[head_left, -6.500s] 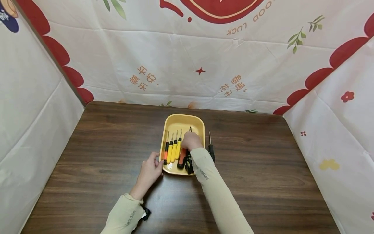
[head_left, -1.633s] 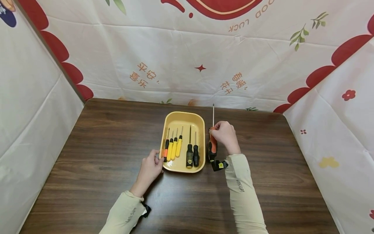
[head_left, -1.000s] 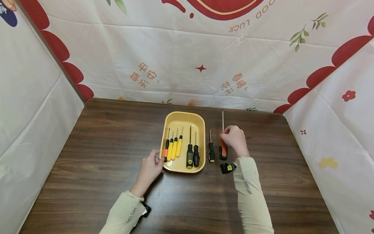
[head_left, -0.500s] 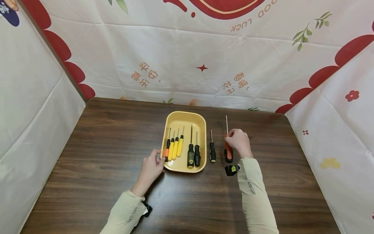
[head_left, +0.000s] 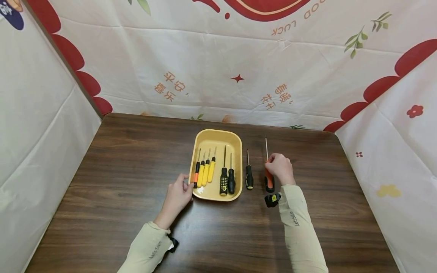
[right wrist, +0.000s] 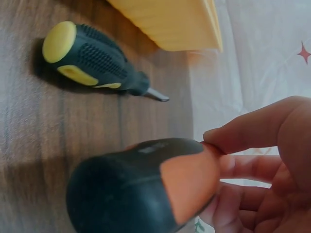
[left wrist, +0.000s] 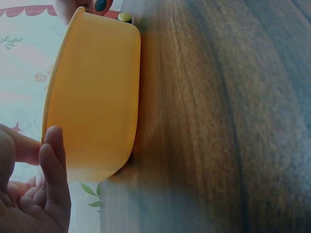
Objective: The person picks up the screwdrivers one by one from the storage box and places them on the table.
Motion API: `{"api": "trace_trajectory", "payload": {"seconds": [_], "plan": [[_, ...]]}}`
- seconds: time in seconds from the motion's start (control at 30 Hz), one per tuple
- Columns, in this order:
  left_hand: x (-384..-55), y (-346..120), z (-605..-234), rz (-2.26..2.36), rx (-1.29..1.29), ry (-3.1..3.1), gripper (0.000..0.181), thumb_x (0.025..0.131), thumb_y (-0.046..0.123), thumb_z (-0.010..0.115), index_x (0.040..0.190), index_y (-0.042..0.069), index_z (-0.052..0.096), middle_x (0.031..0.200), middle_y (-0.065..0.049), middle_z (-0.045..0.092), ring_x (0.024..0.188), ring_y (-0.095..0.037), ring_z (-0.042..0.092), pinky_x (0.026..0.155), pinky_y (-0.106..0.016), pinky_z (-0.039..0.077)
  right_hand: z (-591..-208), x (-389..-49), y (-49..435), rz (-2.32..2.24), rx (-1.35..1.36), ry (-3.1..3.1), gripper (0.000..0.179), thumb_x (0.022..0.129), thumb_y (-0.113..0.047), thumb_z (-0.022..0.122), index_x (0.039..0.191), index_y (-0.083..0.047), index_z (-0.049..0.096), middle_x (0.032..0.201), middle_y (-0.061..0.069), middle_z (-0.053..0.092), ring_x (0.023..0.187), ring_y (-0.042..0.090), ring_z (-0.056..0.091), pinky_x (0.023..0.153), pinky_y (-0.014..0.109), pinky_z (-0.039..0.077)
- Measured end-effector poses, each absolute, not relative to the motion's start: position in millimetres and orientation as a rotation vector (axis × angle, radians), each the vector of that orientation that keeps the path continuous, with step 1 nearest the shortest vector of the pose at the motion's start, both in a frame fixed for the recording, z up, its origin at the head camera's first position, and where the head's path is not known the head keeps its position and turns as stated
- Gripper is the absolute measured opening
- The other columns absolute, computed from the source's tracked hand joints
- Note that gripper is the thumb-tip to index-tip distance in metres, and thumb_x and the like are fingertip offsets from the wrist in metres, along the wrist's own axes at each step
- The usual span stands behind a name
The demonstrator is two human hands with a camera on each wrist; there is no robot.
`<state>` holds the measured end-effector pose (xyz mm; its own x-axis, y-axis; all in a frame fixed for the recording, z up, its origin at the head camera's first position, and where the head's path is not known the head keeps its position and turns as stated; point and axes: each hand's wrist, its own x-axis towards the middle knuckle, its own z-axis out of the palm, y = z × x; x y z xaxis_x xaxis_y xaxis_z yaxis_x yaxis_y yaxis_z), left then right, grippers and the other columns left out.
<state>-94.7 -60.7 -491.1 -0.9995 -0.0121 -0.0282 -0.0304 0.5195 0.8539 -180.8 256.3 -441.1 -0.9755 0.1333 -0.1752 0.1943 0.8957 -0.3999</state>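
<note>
My left hand [head_left: 176, 193] pinches the rim of the yellow tray [head_left: 213, 137] at its near left side; the left wrist view shows thumb and fingers on the tray wall [left wrist: 95, 92]. To the right of the tray, my right hand [head_left: 280, 167] holds an orange and black screwdriver [head_left: 269, 181] near the shaft end of its handle, tip pointing away from me. In the right wrist view its thick handle [right wrist: 192, 187] hangs close over the table. Between it and the tray lies a black screwdriver [head_left: 249, 178] with a yellow end cap.
Inside the tray, several yellow-handled screwdrivers [head_left: 206, 176] and an orange-black one [head_left: 196, 176] lie at the left. Two black-handled screwdrivers, one yellow-dotted [head_left: 223, 182] and one plain [head_left: 231, 182], lie at the right. A printed white cloth [head_left: 205, 76] hangs behind the brown table [head_left: 129, 159].
My right hand has taken the orange and black screwdriver out of the tray, carried it right past the black one, and lowered it slightly toward me. My left hand stays at the rim.
</note>
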Motion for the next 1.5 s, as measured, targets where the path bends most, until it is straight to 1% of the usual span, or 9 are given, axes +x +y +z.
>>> {"api": "trace_trajectory", "payload": {"seconds": [0.1, 0.57, 0.77, 1.17, 1.5], "plan": [[-95, -60, -491, 1.535, -0.041, 2.715, 0.035, 0.084, 0.009, 0.059, 0.115, -0.005, 0.051, 0.06, -0.001, 0.055, 0.044, -0.008, 0.053, 0.048, -0.024, 0.045, -444, -181, 257, -0.628, 0.266, 2.915, 0.011, 0.077, -0.013, 0.051, 0.077, -0.004, 0.058, 0.076, 0.01, 0.059, 0.068, 0.027, 0.051, 0.058, 0.033, 0.038], [-95, -60, -492, 1.542, -0.043, 2.723, 0.034, 0.084, 0.007, 0.059, 0.114, -0.005, 0.052, 0.059, 0.0, 0.054, 0.043, -0.007, 0.053, 0.047, -0.023, 0.045, -455, -183, 259, -0.626, 0.255, 2.901, 0.011, 0.078, -0.012, 0.051, 0.075, -0.004, 0.057, 0.069, 0.008, 0.056, 0.063, 0.025, 0.05, 0.053, 0.031, 0.037], [-95, -60, -491, 1.539, -0.034, 2.748, 0.032, 0.083, 0.007, 0.059, 0.113, -0.005, 0.053, 0.058, 0.0, 0.054, 0.042, -0.007, 0.052, 0.047, -0.024, 0.045, -459, -184, 260, -0.61, 0.27, 2.88, 0.01, 0.078, -0.013, 0.052, 0.077, -0.004, 0.057, 0.069, 0.007, 0.056, 0.063, 0.025, 0.05, 0.053, 0.031, 0.037], [-95, -61, -488, 1.552, -0.044, 2.7, 0.034, 0.084, 0.007, 0.058, 0.114, -0.005, 0.052, 0.059, -0.001, 0.055, 0.044, -0.008, 0.053, 0.047, -0.023, 0.045, -465, -187, 260, -0.581, 0.286, 2.873, 0.011, 0.076, -0.015, 0.053, 0.077, -0.005, 0.057, 0.068, 0.007, 0.057, 0.065, 0.027, 0.053, 0.055, 0.034, 0.04], [-95, -61, -489, 1.537, -0.039, 2.726, 0.033, 0.083, 0.007, 0.059, 0.113, -0.005, 0.052, 0.057, 0.0, 0.055, 0.044, -0.007, 0.052, 0.048, -0.024, 0.045, -470, -190, 259, -0.564, 0.296, 2.864, 0.01, 0.076, -0.014, 0.052, 0.075, -0.006, 0.056, 0.067, 0.006, 0.055, 0.064, 0.026, 0.051, 0.054, 0.033, 0.038]]}}
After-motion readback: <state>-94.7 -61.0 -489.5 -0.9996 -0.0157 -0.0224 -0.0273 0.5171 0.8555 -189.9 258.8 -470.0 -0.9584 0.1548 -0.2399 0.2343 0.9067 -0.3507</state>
